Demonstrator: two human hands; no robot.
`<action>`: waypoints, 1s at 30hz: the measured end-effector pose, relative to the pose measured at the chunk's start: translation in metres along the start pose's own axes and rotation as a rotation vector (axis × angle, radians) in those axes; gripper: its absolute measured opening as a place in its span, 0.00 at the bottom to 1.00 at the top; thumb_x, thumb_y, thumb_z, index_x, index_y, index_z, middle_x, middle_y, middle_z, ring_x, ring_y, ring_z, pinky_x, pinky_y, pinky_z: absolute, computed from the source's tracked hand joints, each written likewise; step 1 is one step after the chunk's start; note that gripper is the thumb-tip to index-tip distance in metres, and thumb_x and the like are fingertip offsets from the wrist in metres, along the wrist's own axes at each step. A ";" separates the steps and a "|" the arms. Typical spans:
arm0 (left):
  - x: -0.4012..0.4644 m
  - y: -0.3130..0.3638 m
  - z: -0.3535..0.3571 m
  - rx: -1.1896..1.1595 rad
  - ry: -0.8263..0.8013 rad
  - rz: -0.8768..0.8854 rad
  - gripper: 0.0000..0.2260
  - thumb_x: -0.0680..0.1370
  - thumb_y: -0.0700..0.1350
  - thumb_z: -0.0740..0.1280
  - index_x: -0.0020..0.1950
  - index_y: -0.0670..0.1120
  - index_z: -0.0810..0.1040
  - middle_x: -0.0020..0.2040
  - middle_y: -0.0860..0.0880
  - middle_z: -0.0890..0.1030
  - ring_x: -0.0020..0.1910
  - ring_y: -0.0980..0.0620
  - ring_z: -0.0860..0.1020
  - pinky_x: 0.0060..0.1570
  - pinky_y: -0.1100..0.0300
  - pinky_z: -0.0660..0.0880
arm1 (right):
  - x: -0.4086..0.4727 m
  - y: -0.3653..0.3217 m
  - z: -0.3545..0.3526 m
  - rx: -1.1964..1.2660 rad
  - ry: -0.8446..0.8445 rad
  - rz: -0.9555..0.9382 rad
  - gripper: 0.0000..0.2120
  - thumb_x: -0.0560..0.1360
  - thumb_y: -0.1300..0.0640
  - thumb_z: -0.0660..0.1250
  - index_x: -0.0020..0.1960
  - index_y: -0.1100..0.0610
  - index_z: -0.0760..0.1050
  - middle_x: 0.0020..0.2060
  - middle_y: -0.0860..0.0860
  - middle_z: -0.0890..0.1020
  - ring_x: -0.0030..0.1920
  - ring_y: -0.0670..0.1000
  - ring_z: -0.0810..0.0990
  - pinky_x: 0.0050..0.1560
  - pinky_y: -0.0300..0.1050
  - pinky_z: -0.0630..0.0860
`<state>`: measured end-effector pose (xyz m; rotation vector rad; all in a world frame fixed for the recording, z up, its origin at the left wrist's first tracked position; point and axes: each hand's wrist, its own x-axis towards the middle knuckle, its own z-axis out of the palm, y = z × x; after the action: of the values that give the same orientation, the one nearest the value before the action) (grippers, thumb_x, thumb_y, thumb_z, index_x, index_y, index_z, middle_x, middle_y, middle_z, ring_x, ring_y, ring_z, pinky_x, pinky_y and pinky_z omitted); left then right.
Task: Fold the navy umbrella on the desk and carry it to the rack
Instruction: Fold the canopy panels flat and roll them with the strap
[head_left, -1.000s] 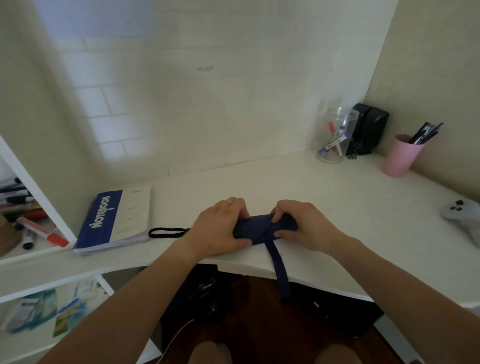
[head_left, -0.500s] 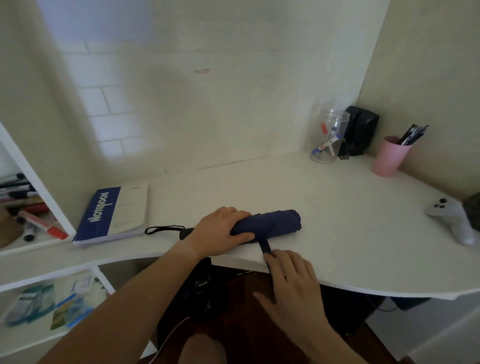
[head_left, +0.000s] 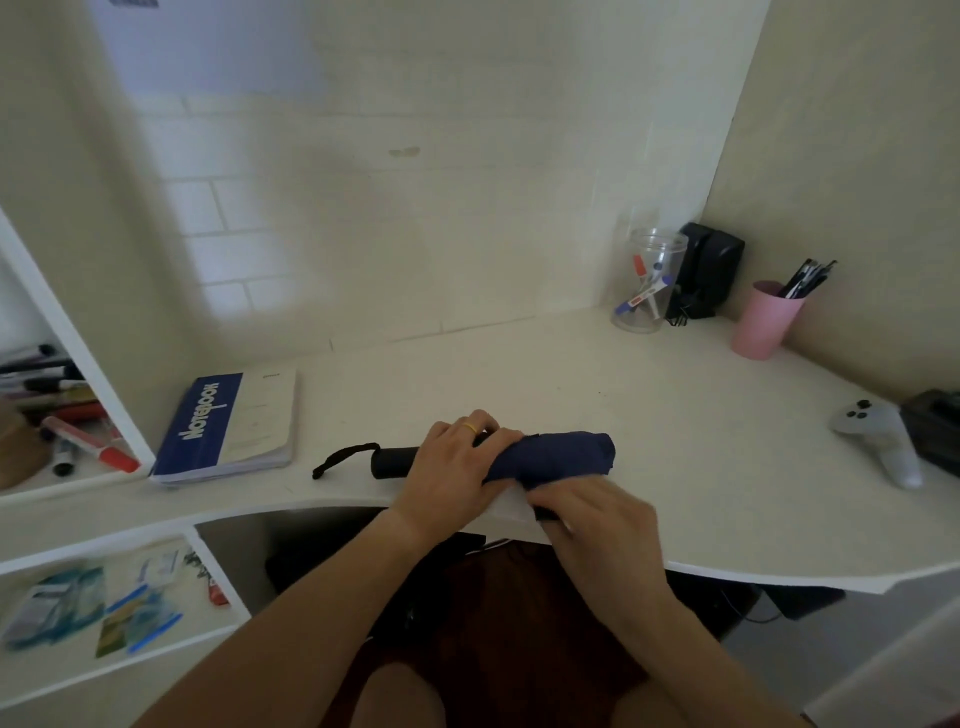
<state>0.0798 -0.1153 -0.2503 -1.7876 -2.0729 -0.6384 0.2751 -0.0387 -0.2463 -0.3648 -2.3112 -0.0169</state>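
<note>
The navy umbrella (head_left: 556, 457) lies collapsed and rolled on the white desk (head_left: 675, 415), near its front edge. Its black handle (head_left: 392, 461) points left, with a black wrist loop (head_left: 343, 457) trailing from it. My left hand (head_left: 457, 470) grips the umbrella around the middle, where the handle meets the fabric. My right hand (head_left: 592, 512) is at the front edge just below the roll, its fingers curled on the dark closing strap; most of the strap is hidden under the hand.
A blue notebook (head_left: 228, 423) lies to the left. At the back right stand a clear jar of markers (head_left: 649, 280), a black device (head_left: 709, 275) and a pink pen cup (head_left: 763, 319). A grey controller (head_left: 878, 441) sits far right. Shelves with markers (head_left: 67, 415) are left.
My right hand left the roll, dropped below the desk edge at the hanging strap, then rose back to the front of the umbrella. The left hand kept its grip.
</note>
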 end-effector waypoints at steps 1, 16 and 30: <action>-0.003 0.001 0.001 -0.011 0.001 0.016 0.19 0.77 0.52 0.71 0.67 0.50 0.77 0.58 0.47 0.78 0.52 0.48 0.78 0.54 0.52 0.74 | 0.007 0.004 -0.003 0.017 0.007 0.023 0.07 0.66 0.60 0.75 0.44 0.52 0.85 0.39 0.46 0.87 0.38 0.46 0.84 0.39 0.39 0.79; -0.009 0.007 -0.019 -0.131 -0.189 0.015 0.21 0.78 0.53 0.65 0.72 0.54 0.71 0.59 0.50 0.79 0.54 0.50 0.77 0.57 0.51 0.73 | 0.054 0.034 -0.001 0.210 -0.082 0.165 0.04 0.71 0.58 0.76 0.45 0.52 0.85 0.38 0.45 0.87 0.37 0.46 0.85 0.40 0.41 0.80; -0.022 0.011 -0.005 -0.116 -0.053 -0.092 0.15 0.81 0.48 0.60 0.67 0.56 0.75 0.70 0.48 0.75 0.72 0.48 0.70 0.71 0.52 0.61 | 0.015 0.026 -0.001 0.284 -0.190 0.135 0.09 0.77 0.58 0.72 0.56 0.51 0.84 0.49 0.44 0.87 0.47 0.42 0.84 0.50 0.36 0.79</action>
<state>0.0940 -0.1355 -0.2562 -1.7981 -2.2055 -0.7587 0.2730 -0.0097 -0.2380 -0.3885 -2.4262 0.4255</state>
